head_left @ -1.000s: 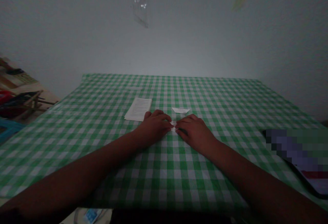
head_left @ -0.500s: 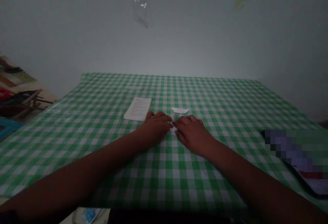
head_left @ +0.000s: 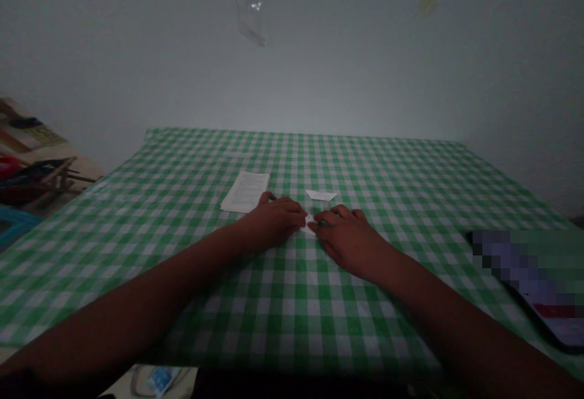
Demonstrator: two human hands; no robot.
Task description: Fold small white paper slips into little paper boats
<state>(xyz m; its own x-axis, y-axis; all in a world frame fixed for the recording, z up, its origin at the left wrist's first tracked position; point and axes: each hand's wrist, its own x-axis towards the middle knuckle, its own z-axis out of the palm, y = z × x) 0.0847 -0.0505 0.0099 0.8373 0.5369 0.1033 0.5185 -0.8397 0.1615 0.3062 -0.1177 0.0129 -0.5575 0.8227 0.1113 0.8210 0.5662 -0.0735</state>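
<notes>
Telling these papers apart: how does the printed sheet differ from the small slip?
The printed sheet is far larger than the small slip. The sheet carries many lines of print; the slip shows only a short line. The sheet lies beside the left hand, the slip ahead of the right hand. Both are white and lie flat on the green gingham tablecloth.

L hand (head_left: 274,222) and R hand (head_left: 349,244) are rested on a green-and-white checked tablecloth (head_left: 114,259), w/ fingertips touching a small piece of white paper (head_left: 310,225) btwn them. A printed sheet (head_left: 245,192) is laid just beside L hand, and a white paper slip (head_left: 322,195) is seen just past the fingertips. A dark phone (head_left: 542,320), partly pixelated, is lying near the cloth's R side
</notes>
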